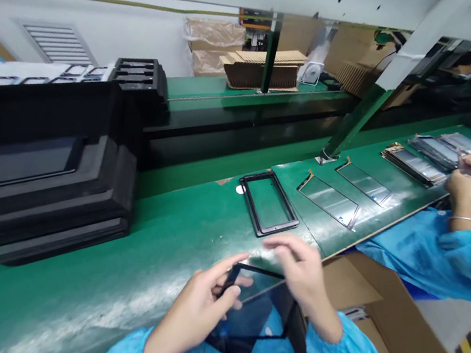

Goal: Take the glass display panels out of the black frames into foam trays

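My left hand [206, 302] pinches the corner of a thin black rectangular frame [260, 270] between thumb and fingers. Its middle looks clear, like a glass panel, and it tilts over my lap at the bench edge. At the frame's right side is my right hand [300, 268], fingers bent and smeared by motion; whether it grips the edge I cannot make out. Just beyond, black frames [277, 228] lie stacked flat on the green bench [193, 220]. Right of them lie two clear panels with dark borders and orange tabs, a nearer one [330, 200] and a farther one [363, 180].
Stacked black foam trays [102, 187] fill the left. A co-worker's hands [465, 186] work at the right beside piled panels [414, 164]. A green-and-white post [357, 120] rises from the bench. An open cardboard box [388, 307] stands below the edge at my right.
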A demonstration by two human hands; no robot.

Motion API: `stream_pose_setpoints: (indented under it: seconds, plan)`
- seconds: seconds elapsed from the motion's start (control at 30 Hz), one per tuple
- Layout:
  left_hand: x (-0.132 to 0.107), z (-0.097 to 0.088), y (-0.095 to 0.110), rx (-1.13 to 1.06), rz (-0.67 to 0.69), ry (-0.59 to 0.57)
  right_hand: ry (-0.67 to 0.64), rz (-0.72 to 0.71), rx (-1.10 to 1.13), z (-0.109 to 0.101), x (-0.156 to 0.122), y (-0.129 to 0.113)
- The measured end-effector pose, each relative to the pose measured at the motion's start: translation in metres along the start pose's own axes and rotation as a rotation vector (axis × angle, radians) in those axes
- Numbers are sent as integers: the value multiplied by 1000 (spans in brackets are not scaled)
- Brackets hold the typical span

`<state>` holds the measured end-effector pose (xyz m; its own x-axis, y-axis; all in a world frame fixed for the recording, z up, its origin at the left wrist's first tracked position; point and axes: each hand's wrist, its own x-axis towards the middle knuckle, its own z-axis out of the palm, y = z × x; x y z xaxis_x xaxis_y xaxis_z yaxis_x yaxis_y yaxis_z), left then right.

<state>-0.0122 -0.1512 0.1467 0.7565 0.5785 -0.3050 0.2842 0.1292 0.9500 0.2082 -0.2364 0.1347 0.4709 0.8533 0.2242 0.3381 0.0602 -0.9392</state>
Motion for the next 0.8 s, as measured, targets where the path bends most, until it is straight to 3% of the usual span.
stream_pose_setpoints:
  seconds: [0.07, 0.1, 0.2, 0.3, 0.4, 0.5, 0.6, 0.7, 0.8]
  plan:
    - [-3, 0, -7, -134, -47, 124, 148, -26, -47, -20, 4, 11]
    - [-5, -1, -10, -197, -50, 179, 155, 4, -40, -30, 5, 18]
    - [-10, -6, -16, -318, -5, 277, 40, 179, 110, -47, -2, 36]
    - [-12, -9, -18, -346, 34, 327, -30, 309, 298, -45, -15, 38]
    - [-13, -11, -18, -328, 34, 332, 9, 361, 354, -37, -23, 26]
    - [-14, -17, -15, -171, 91, 361, 28, 363, 325, -32, -23, 14]
    - [-11, -21, -6, 242, 256, 454, 4, 358, 267, -30, -23, 8]
    - [-4, -16, 6, 562, 369, 323, -15, 377, 221, -22, -31, 8]
    - [5, -8, 17, 684, 382, 123, 58, 396, 200, -10, -40, 14]
